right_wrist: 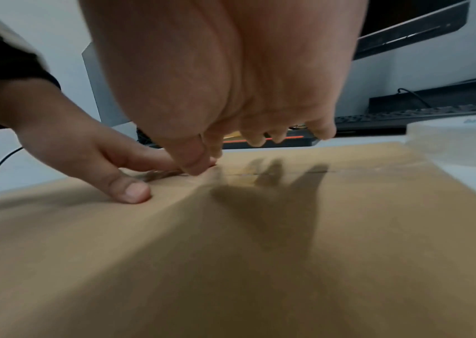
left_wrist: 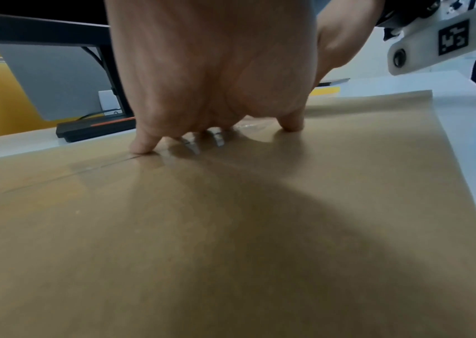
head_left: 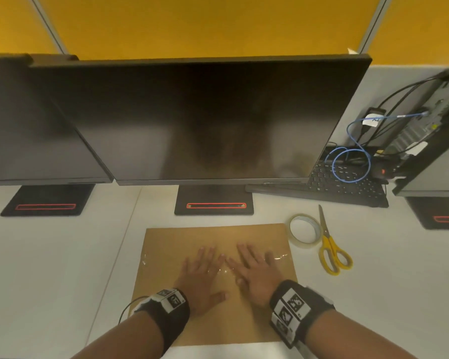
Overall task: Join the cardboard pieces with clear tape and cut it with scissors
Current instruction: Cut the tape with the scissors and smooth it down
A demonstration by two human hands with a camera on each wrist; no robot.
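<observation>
**Both palms flat on the taped seam**

The left hand (head_left: 201,274) and right hand (head_left: 254,272) lie side by side, fingers spread, pressing the clear tape strip (head_left: 279,257) onto the cardboard (head_left: 166,244) beneath them. Tape roll (head_left: 304,230) and scissors (head_left: 331,244) lie beyond the right hand.

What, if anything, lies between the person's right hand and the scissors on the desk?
Nothing visible blocks the way. The scissors lie on bare desk right of the cardboard; the tape roll sits beside them, farther back than a straight reach from the right hand.
</observation>
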